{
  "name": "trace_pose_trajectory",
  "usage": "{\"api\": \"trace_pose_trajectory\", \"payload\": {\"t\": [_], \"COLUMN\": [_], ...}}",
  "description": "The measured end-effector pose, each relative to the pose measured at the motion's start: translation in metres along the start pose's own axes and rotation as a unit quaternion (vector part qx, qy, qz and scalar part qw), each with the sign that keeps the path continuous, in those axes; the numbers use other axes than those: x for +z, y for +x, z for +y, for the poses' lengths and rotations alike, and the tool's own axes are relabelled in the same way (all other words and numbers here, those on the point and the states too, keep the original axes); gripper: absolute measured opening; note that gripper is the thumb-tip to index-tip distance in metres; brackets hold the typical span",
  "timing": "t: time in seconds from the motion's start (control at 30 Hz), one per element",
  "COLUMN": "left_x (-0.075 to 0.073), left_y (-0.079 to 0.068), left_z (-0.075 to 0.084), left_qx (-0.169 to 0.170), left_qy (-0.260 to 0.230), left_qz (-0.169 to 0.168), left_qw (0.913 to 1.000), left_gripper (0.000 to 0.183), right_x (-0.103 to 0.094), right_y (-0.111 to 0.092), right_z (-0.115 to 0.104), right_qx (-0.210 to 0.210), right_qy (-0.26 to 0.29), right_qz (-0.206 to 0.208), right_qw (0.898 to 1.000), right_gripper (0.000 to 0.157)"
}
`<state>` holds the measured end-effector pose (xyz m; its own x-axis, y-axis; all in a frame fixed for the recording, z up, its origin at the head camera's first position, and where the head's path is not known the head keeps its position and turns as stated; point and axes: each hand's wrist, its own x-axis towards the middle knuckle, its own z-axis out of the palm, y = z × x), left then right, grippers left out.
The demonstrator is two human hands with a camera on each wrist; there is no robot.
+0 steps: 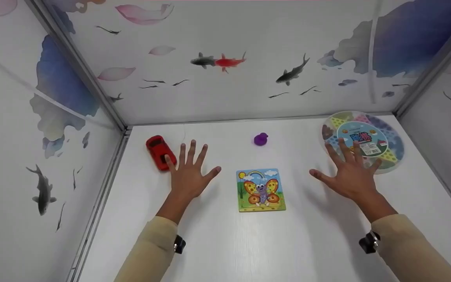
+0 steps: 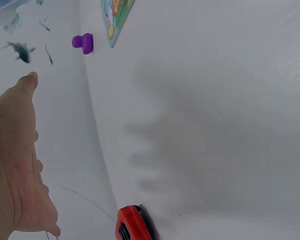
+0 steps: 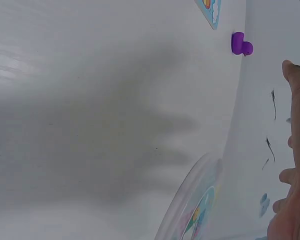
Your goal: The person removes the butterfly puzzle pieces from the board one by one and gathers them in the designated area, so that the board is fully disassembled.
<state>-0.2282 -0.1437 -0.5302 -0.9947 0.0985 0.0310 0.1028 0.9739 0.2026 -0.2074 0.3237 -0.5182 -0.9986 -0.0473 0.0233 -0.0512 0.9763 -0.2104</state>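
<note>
Both hands are held over the white table with fingers spread and nothing in them. In the head view my left hand (image 1: pixel 188 178) overlaps the near end of a red toy car (image 1: pixel 159 150). My right hand (image 1: pixel 352 178) overlaps the near edge of a round, clear-lidded game board (image 1: pixel 390 129) with a colourful label. Between the hands lies a square butterfly picture puzzle (image 1: pixel 261 190). Beyond it sits a small purple rubber duck (image 1: pixel 260 139). Shadows under the left hand (image 2: pixel 15 160) and the right hand (image 3: pixel 297 160) fall on the tabletop in the wrist views.
White panels with painted fish and petals stand behind the table (image 1: pixel 217 243) and on both sides. Grey metal posts (image 1: pixel 80 70) join them at the corners. A thin dark string (image 2: pixel 90 200) rises near the car in the left wrist view.
</note>
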Motion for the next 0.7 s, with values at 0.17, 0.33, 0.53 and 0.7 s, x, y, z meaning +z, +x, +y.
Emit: {"api": "trace_pose_trajectory", "payload": {"t": [0.17,0.33,0.53,0.7], "left_x": [0.004,0.011,0.028,0.044], "left_y": [0.001,0.0,-0.006,-0.012], "left_z": [0.001,0.008,0.022,0.033], "left_qx": [0.002,0.01,0.026,0.039], "left_qy": [0.001,-0.01,-0.013,-0.017], "left_qz": [0.0,-0.006,-0.026,-0.038], "left_qw": [1.0,0.9999,0.9992,0.9984], "left_gripper": [0.094,0.093,0.093,0.09], "right_x": [0.003,0.008,0.02,0.031], "right_y": [0.006,0.011,0.014,0.017], "right_z": [-0.009,-0.02,-0.035,-0.049], "right_qx": [-0.013,-0.018,-0.033,-0.046], "right_qy": [-0.001,0.0,0.004,0.006], "right_qz": [0.01,0.008,0.01,0.023], "right_qw": [1.0,1.0,0.999,0.999], "right_gripper": [0.11,0.108,0.105,0.099]}}
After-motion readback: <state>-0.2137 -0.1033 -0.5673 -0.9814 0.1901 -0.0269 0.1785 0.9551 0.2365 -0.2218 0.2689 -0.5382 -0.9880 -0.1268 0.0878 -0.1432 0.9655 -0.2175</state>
